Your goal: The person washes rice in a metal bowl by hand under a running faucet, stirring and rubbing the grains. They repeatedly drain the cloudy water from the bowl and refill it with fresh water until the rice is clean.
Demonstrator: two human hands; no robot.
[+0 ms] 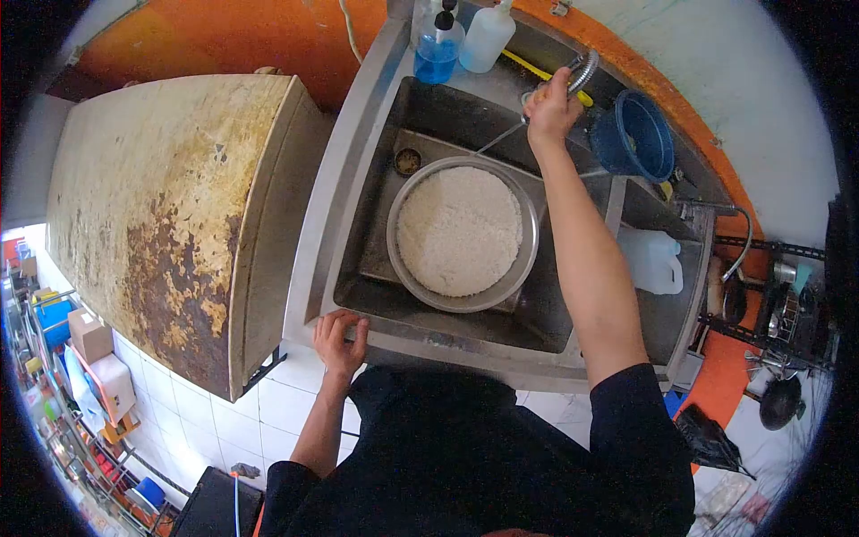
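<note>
Head camera puts a round metal bowl [530,237] below me, sitting in the left basin of the steel sink [438,342], with pale grains [461,231] filling most of its width. I have the right hand [553,109] out at the back edge, its fingers folded around the end of a metal hose [589,72]; the hand hides just how firm that hold is. What looks like a thin stream of water [501,139] slants from it to the bowl's back rim. The left hand [340,340] rests on the sink's front left corner, fingers loosely bent, thumb apart, nothing in them that I can see.

My first worry is aim: with the stream landing so near the rim, a small turn of the wrist could send it outside. A harder flow could splash grains over the edge, perhaps toward the drain [407,161] just beside the bowl. Neither hand steadies the bowl, so a knock might tip or slide it.
</note>
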